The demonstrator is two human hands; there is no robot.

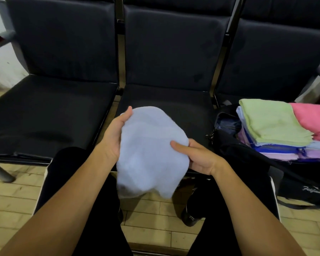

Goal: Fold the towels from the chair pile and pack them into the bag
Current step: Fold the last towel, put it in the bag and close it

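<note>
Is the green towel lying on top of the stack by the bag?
Yes, the green towel lies folded on top of the stack of towels at the open black bag, beside a pink towel.

**Operator Appearance**

Both forearms [63, 209] enter from the lower frame, bare, with no sleeves visible. The left hand [112, 137] and right hand [198, 156] carry no gloves. Black trousers [67, 169] cover both legs, lower centre. A dark shoe [189, 218] shows a small white marking.
</note>
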